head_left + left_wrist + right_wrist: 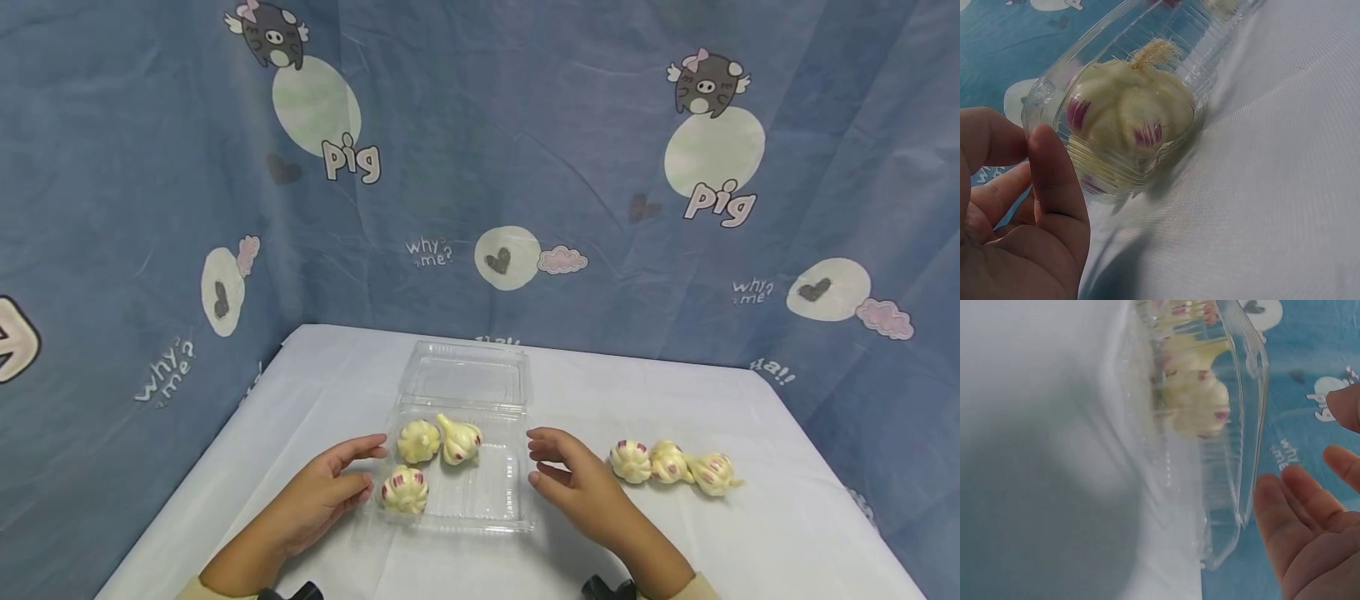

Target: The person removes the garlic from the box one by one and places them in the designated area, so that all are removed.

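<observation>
Grip is released on both sides: the left hand (324, 492) and the right hand (581, 483) lie loosely at the left and right edges of a clear plastic container (474, 492), and whether either touches it is hard to tell. It sits open at lower centre of the head frame on the white table (795, 542), its lid (467, 375) laid back toward the upper side. Three garlic bulbs (405, 490) gather in its left half, pale yellow with purple-red patches, one long-necked. Only the head view shows a row of bulbs (670, 462) at lower right. From the left wrist comes a frayed straw-coloured tuft (1157, 53), unseen from above; the right wrist catches the ribbed wall (1216, 469) side-on, fingertips (1268, 489) just beside the rim
</observation>
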`<state>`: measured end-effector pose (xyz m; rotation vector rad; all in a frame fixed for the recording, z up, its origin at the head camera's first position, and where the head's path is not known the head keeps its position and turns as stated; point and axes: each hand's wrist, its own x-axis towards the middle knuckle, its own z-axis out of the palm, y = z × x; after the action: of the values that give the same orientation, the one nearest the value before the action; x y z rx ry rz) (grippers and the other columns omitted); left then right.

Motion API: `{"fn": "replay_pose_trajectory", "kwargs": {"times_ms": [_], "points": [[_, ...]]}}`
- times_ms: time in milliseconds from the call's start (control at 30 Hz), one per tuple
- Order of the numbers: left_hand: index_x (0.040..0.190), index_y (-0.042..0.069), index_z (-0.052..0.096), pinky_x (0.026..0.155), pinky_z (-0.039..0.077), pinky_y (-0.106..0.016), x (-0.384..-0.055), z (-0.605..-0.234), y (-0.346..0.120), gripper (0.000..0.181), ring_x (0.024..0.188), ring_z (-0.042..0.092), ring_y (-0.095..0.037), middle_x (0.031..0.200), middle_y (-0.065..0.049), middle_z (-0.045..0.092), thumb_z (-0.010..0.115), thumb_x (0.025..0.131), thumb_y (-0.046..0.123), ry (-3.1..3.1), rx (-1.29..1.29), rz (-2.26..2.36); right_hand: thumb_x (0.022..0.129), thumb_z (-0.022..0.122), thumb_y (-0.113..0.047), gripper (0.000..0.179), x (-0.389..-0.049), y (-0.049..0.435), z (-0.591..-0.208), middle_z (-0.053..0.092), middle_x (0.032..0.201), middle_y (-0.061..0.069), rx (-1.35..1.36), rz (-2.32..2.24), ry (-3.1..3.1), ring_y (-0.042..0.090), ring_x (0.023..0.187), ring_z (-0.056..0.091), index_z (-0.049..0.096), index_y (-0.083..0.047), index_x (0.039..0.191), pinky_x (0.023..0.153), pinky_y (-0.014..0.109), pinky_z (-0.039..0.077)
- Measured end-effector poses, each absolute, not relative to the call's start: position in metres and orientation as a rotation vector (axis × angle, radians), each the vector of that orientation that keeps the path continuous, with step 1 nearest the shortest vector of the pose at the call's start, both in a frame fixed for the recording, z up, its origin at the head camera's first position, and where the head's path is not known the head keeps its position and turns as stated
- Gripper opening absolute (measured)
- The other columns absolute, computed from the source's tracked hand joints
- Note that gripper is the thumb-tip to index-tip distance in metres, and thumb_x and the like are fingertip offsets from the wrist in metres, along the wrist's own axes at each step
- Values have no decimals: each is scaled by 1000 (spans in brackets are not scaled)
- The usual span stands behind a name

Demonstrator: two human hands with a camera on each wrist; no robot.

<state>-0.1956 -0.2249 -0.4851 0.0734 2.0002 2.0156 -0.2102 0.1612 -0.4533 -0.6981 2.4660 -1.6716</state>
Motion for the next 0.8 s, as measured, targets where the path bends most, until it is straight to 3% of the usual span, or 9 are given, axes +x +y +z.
{"fn": "replay_pose_trajectory", "kwargs": {"times_ms": [800], "points": [[162,1,34,77,55,-23,-195,-487,-227,68,84,56,-9,153,-22,38,64,100,5,1988,105,2029,99,71,-13,53,-222,126,-447,58,143,10,-730,-1634,2397,38,137,54,52,-16,149,114,44,47]]}}
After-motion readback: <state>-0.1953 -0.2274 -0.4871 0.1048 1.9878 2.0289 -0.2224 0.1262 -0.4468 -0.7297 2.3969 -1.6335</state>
